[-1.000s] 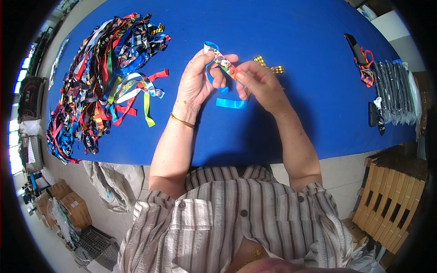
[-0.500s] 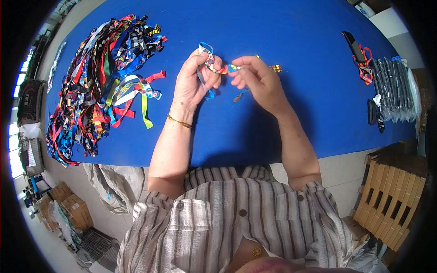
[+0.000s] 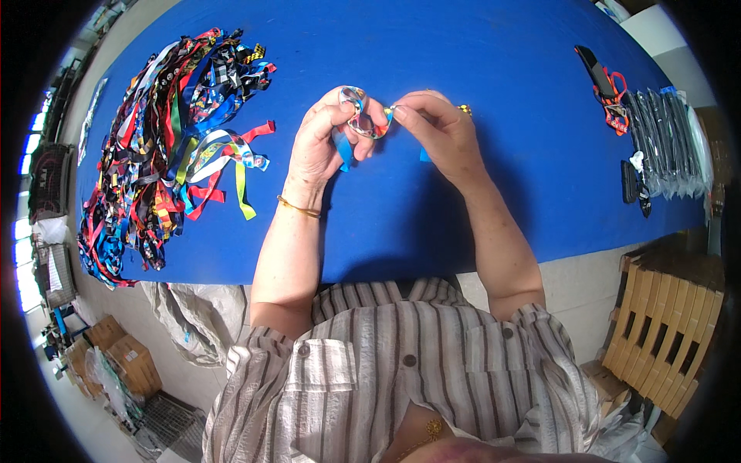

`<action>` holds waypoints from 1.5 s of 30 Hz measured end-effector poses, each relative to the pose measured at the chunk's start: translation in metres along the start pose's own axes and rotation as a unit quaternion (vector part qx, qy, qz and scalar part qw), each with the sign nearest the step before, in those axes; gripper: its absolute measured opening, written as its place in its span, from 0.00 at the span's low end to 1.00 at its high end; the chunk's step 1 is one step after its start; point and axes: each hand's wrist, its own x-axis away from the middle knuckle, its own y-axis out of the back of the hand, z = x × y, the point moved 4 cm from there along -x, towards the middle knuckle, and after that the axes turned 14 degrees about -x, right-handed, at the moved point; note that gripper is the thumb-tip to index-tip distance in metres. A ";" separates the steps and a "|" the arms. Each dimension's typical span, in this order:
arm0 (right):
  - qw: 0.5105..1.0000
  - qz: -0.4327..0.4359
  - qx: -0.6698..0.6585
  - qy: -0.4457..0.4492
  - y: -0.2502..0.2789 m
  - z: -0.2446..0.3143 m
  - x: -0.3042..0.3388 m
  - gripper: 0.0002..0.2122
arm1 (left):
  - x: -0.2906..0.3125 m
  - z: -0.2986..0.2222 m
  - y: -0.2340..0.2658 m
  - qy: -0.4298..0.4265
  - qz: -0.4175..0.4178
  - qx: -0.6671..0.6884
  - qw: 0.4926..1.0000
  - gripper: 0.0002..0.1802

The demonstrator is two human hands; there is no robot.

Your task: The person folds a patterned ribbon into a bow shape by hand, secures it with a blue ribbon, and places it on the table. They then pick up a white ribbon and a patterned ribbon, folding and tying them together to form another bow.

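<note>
Blue sheeting covers the surface before us, and pale floor shows below its near edge. Brown cartons stand at the lower left, next to a wire crate; a row of flat brown boxes stands at the lower right.

We position both hands above the middle of the surface. With the left hand, we grip the printed ribbon; the thumb and fingers are clamped on it. With the right hand, we pinch its right-hand end; thumb and index finger are together on the strip. Between the hands, the ribbon curves downward in a multicoloured loop. One blue length hangs below the left fingers.

Beyond the right hand, we see part of a yellow-and-black checked piece; the hand hides the remainder. To our left, well apart from the hands, lies a large heap of mixed ribbons. To our right, we locate dark items in clear plastic, side by side, and a small black object just beside them.
</note>
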 end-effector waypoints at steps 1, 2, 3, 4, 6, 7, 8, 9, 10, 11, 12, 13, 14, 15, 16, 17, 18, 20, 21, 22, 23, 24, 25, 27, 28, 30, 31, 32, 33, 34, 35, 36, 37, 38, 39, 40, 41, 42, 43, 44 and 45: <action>1.000 -0.001 0.001 -0.001 0.002 0.001 0.000 0.07 | 0.000 0.000 -0.001 0.002 -0.011 -0.005 1.000 0.18; 1.000 -0.003 0.030 0.005 0.001 0.005 -0.001 0.07 | 0.001 -0.001 0.000 0.005 -0.024 -0.011 1.000 0.17; 0.998 -0.005 0.058 0.010 0.001 0.008 -0.001 0.07 | 0.001 -0.001 0.000 0.006 -0.025 -0.012 1.000 0.17; 0.998 -0.005 0.057 0.009 0.000 0.008 0.000 0.07 | 0.001 0.000 0.000 0.018 -0.018 -0.018 1.000 0.16; 0.993 -0.011 -0.069 -0.099 -0.002 0.002 0.004 0.09 | 0.001 0.002 0.000 0.032 -0.009 -0.025 0.999 0.15; 0.993 -0.012 -0.069 -0.100 -0.003 0.003 0.004 0.09 | 0.001 0.003 -0.001 0.035 -0.013 -0.028 0.999 0.14; 0.988 -0.011 -0.086 -0.131 -0.004 0.002 0.004 0.08 | 0.001 0.004 -0.001 0.038 -0.017 -0.031 0.999 0.14; 0.982 -0.011 -0.103 -0.161 -0.005 0.000 0.005 0.08 | 0.001 0.004 -0.001 0.039 -0.017 -0.030 0.999 0.14; 0.981 -0.011 -0.103 -0.162 -0.004 -0.003 0.006 0.08 | 0.001 0.002 0.000 0.034 -0.022 -0.022 0.999 0.13; 0.982 -0.016 -0.100 -0.157 -0.004 -0.006 0.006 0.07 | 0.002 0.000 0.002 0.030 -0.027 -0.014 0.999 0.13; 0.983 -0.021 -0.097 -0.152 -0.004 -0.007 0.007 0.07 | 0.002 0.000 0.004 0.030 -0.027 -0.014 0.999 0.13; 0.983 -0.022 -0.096 -0.152 -0.003 -0.006 0.007 0.07 | 0.001 0.000 0.006 0.021 -0.026 -0.003 0.999 0.13; 0.979 -0.022 -0.099 -0.176 -0.004 -0.005 0.007 0.06 | 0.001 -0.001 0.007 0.011 -0.027 0.007 1.000 0.13; 0.974 -0.022 -0.101 -0.200 -0.004 -0.005 0.007 0.06 | 0.001 -0.002 0.006 0.011 -0.026 0.014 1.000 0.13; 0.974 -0.022 -0.101 -0.200 -0.004 -0.006 0.007 0.06 | 0.002 -0.003 0.005 0.011 -0.026 0.014 0.999 0.13; 0.980 -0.010 -0.056 -0.190 -0.003 -0.006 0.008 0.06 | 0.002 -0.002 0.004 0.020 -0.025 -0.009 0.999 0.13; 0.984 0.003 -0.010 -0.180 -0.003 -0.006 0.008 0.07 | 0.002 -0.002 0.003 0.029 -0.023 -0.032 0.999 0.13; 0.986 0.000 -0.021 -0.167 -0.004 -0.009 0.009 0.08 | 0.001 0.001 0.000 0.033 -0.014 -0.050 0.998 0.12; 0.988 -0.002 -0.031 -0.154 -0.004 -0.008 0.008 0.10 | 0.002 0.003 -0.002 0.037 -0.004 -0.068 0.997 0.12; 0.988 -0.003 -0.031 -0.154 -0.004 -0.006 0.008 0.10 | 0.002 0.005 0.000 0.038 -0.004 -0.068 0.997 0.12; 0.982 0.017 -0.077 -0.172 -0.009 0.000 0.006 0.12 | 0.001 0.007 0.002 0.045 -0.018 -0.090 0.995 0.12; 0.973 0.038 -0.123 -0.190 -0.013 0.002 0.005 0.13 | 0.001 0.008 0.005 0.052 -0.032 -0.112 0.992 0.12; 0.973 0.037 -0.124 -0.190 -0.013 0.001 0.006 0.13 | 0.002 0.008 0.005 0.053 -0.032 -0.113 0.992 0.12; 0.972 0.016 -0.127 -0.198 -0.010 0.000 0.007 0.15 | 0.001 0.001 -0.004 0.059 -0.021 -0.116 0.991 0.12; 0.972 0.013 -0.125 -0.198 -0.009 -0.001 0.008 0.15 | 0.001 0.000 -0.007 0.060 -0.018 -0.115 0.991 0.12; 0.960 -0.004 -0.150 -0.235 -0.006 -0.006 0.008 0.16 | 0.001 -0.001 -0.007 0.074 -0.026 -0.135 0.988 0.12; 0.960 -0.005 -0.151 -0.236 -0.004 -0.009 0.008 0.16 | 0.001 0.000 -0.007 0.075 -0.025 -0.135 0.988 0.12; 0.960 -0.012 -0.149 -0.237 -0.002 -0.011 0.008 0.16 | 0.000 0.002 -0.007 0.085 -0.016 -0.127 0.988 0.12; 0.960 -0.019 -0.148 -0.237 -0.001 -0.011 0.008 0.16 | -0.001 0.004 -0.006 0.094 -0.008 -0.119 0.988 0.12; 0.960 -0.020 -0.148 -0.237 0.000 -0.009 0.008 0.16 | -0.001 0.005 -0.005 0.095 -0.007 -0.119 0.988 0.12; 0.961 0.000 -0.153 -0.231 -0.003 0.000 0.004 0.15 | -0.001 0.006 -0.005 0.090 -0.007 -0.116 0.989 0.11; 0.962 0.021 -0.157 -0.224 -0.006 0.005 0.002 0.14 | 0.000 0.007 -0.004 0.085 -0.006 -0.114 0.990 0.11; 0.962 0.021 -0.158 -0.224 -0.007 0.001 0.003 0.14 | -0.001 0.009 -0.003 0.085 -0.006 -0.114 0.990 0.11; 0.962 0.022 -0.167 -0.216 -0.009 -0.003 0.005 0.12 | -0.001 0.011 -0.002 0.088 -0.009 -0.105 0.991 0.11; 0.962 0.024 -0.176 -0.208 -0.011 -0.004 0.005 0.11 | -0.002 0.013 -0.001 0.090 -0.012 -0.096 0.991 0.11; 0.962 0.024 -0.177 -0.207 -0.009 -0.004 0.005 0.11 | -0.002 0.015 0.000 0.090 -0.012 -0.097 0.991 0.11; 0.968 0.017 -0.142 -0.207 -0.007 -0.003 0.004 0.10 | -0.003 0.015 0.000 0.082 -0.008 -0.091 0.992 0.12; 0.973 0.011 -0.108 -0.206 -0.005 -0.002 0.004 0.09 | -0.003 0.015 0.000 0.075 -0.003 -0.086 0.993 0.12; 0.973 0.011 -0.108 -0.206 -0.005 -0.004 0.004 0.09 | -0.003 0.017 -0.001 0.075 -0.004 -0.086 0.993 0.12; 0.973 -0.045 -0.118 -0.194 0.000 -0.008 0.003 0.10 | -0.004 0.016 -0.003 0.055 -0.040 -0.074 0.995 0.12; 0.970 -0.102 -0.127 -0.181 0.005 -0.010 0.002 0.11 | -0.005 0.015 -0.004 0.035 -0.076 -0.062 0.995 0.13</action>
